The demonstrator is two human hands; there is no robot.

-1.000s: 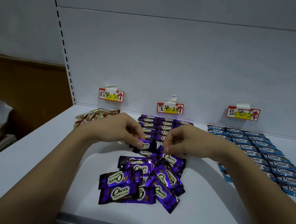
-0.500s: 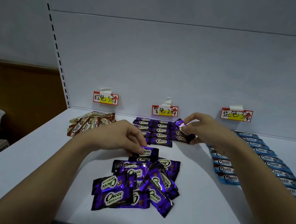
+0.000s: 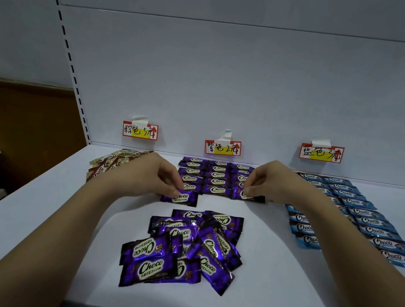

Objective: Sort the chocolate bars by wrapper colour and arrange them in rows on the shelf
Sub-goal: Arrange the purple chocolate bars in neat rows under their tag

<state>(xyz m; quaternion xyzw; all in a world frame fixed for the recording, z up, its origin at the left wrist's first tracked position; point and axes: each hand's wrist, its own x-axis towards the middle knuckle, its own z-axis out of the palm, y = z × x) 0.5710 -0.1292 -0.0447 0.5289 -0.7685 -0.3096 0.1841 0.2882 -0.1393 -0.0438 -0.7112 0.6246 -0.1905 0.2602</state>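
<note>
A loose pile of purple bars [image 3: 180, 247] lies on the white shelf [image 3: 49, 205] in front of me. Behind it, neat purple rows [image 3: 209, 177] run up to the back wall. My left hand [image 3: 147, 173] pinches a single purple bar [image 3: 181, 197] at the front left of those rows. At the front right of the rows, my right hand [image 3: 273, 182] pinches another purple bar [image 3: 248, 196] that lies down on the shelf. Brown-and-gold bars [image 3: 109, 163] sit at the back left and blue bars [image 3: 360, 217] in rows on the right.
Three price labels hang on the back wall: a left label [image 3: 140, 130], a middle label [image 3: 222, 147], a right label [image 3: 321, 153]. A perforated upright [image 3: 70, 72] marks the shelf's left end. The front edge of the shelf runs just below the pile.
My right hand has lowered its purple bar onto the shelf at the front right of the rows. My left hand has carried its bar back toward the front left of the rows.
</note>
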